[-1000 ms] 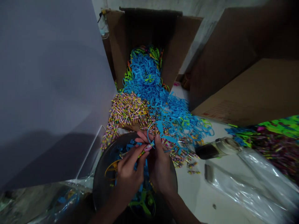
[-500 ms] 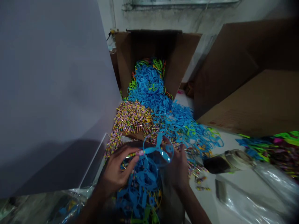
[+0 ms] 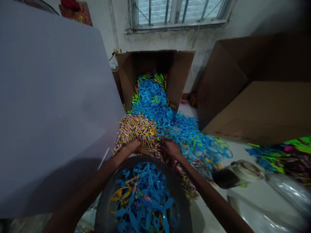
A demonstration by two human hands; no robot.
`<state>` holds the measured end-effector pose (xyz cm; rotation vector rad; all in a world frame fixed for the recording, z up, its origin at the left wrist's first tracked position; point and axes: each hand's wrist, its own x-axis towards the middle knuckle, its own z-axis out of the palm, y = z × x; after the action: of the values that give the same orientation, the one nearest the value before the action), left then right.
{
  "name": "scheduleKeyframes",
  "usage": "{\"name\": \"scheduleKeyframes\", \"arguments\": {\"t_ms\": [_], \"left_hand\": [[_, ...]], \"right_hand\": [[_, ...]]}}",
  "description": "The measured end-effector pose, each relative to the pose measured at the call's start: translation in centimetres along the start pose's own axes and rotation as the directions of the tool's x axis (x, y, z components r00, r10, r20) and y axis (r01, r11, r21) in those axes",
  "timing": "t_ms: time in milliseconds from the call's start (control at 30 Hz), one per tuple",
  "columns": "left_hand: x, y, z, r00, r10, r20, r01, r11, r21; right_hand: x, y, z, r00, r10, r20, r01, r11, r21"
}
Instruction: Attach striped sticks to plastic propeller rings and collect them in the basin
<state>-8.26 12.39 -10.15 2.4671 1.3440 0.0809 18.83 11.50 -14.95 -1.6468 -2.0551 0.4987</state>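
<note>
My left hand (image 3: 134,144) reaches over the front of a heap of small pink-and-yellow patterned sticks (image 3: 134,126). Its fingertips are hidden among them, so I cannot tell their grip. To its right, my right hand (image 3: 170,148) touches the heap's right edge near the blue rings, its dark, curved fingers apart and no held piece visible. Below both forearms stands a round black tub (image 3: 107,197). Inside lie blue propeller rings (image 3: 148,191), some with patterned sticks on them, and an orange propeller ring (image 3: 119,195) at the left.
Blue rings (image 3: 155,100) spill from an open carton (image 3: 182,74) onto the white table (image 3: 213,207). A large carton (image 3: 262,110) stands right, beside a roll of tape (image 3: 245,170) and clear plastic bags (image 3: 289,191). A tall pale panel (image 3: 60,97) blocks the left.
Both hands have left the blue propeller ring and stick they handled above the tub and moved forward to the stick heap. The view has tilted up, showing more window.
</note>
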Motion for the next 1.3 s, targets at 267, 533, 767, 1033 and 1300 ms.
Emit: {"name": "scheduleKeyframes", "arguments": {"t_ms": [267,533,767,1033,1300], "left_hand": [[-0.2,-1.8,0.8,0.965,-0.156,-0.208,0.096,0.957,-0.274],[-2.2,0.6,-0.6,0.8,-0.42,-0.428,0.02,0.732,-0.681],[-6.4,5.3,-1.7,0.749,-0.55,-0.369,-0.094,0.464,-0.881],[-9.1,12.3,-2.0,0.796,-0.533,-0.288,-0.118,0.33,-0.937],[-12.6,15.7,-5.0,0.779,-0.413,-0.472,-0.27,0.459,-0.846]], "right_hand": [[-0.4,2.1,-1.3,0.994,0.063,-0.09,-0.075,0.988,-0.135],[-0.3,3.6,-1.8,0.955,0.235,-0.179,-0.23,0.972,0.047],[1.0,1.3,-4.9,0.869,0.388,-0.309,-0.213,0.855,0.474],[-5.2,-8.7,-6.2,0.895,0.433,-0.109,-0.07,0.376,0.924],[-13.1,-17.1,-5.5,0.948,0.101,0.3,-0.287,-0.129,0.949]]}}
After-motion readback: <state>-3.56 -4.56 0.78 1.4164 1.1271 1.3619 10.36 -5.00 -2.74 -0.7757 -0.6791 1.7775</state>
